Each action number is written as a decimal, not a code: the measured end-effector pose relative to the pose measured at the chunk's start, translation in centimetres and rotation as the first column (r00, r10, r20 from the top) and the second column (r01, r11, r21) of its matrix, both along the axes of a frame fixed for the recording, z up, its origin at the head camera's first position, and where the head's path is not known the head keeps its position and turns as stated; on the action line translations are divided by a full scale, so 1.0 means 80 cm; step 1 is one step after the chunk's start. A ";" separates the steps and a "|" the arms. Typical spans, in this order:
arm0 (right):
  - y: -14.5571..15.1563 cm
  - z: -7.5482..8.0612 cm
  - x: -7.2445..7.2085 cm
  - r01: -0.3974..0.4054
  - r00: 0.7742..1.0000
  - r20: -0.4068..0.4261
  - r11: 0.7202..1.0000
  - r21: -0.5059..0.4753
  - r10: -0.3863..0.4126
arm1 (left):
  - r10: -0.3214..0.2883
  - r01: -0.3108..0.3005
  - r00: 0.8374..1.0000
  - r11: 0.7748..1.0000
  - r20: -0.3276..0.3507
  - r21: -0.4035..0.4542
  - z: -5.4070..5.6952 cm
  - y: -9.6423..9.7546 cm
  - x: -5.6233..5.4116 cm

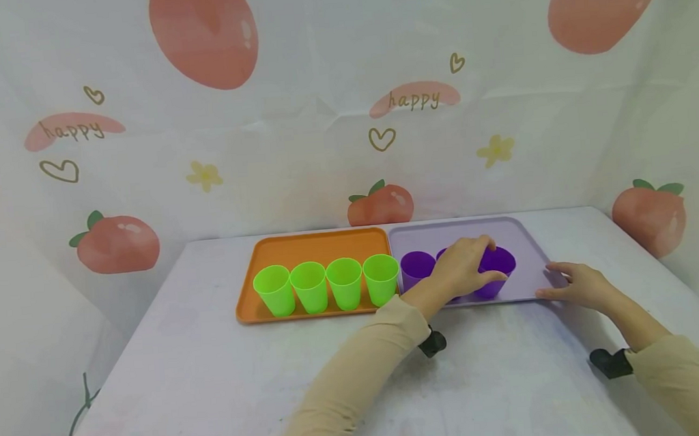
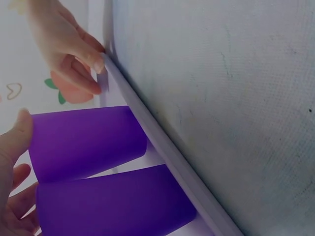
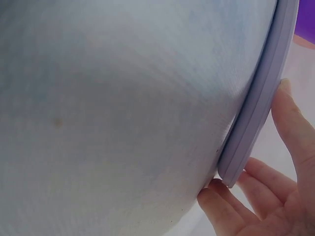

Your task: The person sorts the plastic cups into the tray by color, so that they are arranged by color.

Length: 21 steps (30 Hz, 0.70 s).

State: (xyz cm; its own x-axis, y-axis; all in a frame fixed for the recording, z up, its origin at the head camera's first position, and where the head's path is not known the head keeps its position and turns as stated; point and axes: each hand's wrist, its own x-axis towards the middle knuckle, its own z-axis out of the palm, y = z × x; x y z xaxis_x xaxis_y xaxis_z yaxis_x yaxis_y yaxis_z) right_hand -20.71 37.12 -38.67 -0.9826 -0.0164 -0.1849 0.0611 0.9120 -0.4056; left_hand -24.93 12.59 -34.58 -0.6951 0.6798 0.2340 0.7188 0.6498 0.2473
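Observation:
My left hand (image 1: 467, 267) reaches over the lavender tray (image 1: 528, 259) and holds the rightmost purple cup (image 1: 489, 289) near its rim. The thumb lies at the rim in the left wrist view; the other fingers are partly hidden behind the cups. Beneath the hand, another purple cup (image 2: 113, 204) stands right beside it, mostly covered in the head view. A further purple cup (image 1: 417, 266) stands at the tray's left end. My right hand (image 1: 579, 285) grips the tray's front right corner, thumb on the front edge and fingers round the side.
An orange tray (image 1: 321, 244) adjoins the lavender one on the left. Several bright green cups (image 1: 345, 287) stand upright in a row along its front. Both trays lie at the back of the white table (image 1: 214, 379), before a printed cloth backdrop (image 1: 294, 147).

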 end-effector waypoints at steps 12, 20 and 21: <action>0.001 0.001 0.000 0.021 0.999 0.038 1.000 -0.008 -0.020 | 0.033 -0.036 0.998 0.998 -0.055 -0.047 -0.004 0.002 -0.002; -0.001 0.001 0.002 0.009 1.000 0.023 1.000 -0.004 -0.009 | 0.042 -0.045 0.998 0.996 -0.041 -0.079 -0.005 0.002 0.001; -0.002 0.002 0.002 0.008 1.000 0.022 1.000 -0.004 -0.008 | 0.040 -0.042 0.999 0.996 -0.033 -0.079 -0.004 0.002 0.001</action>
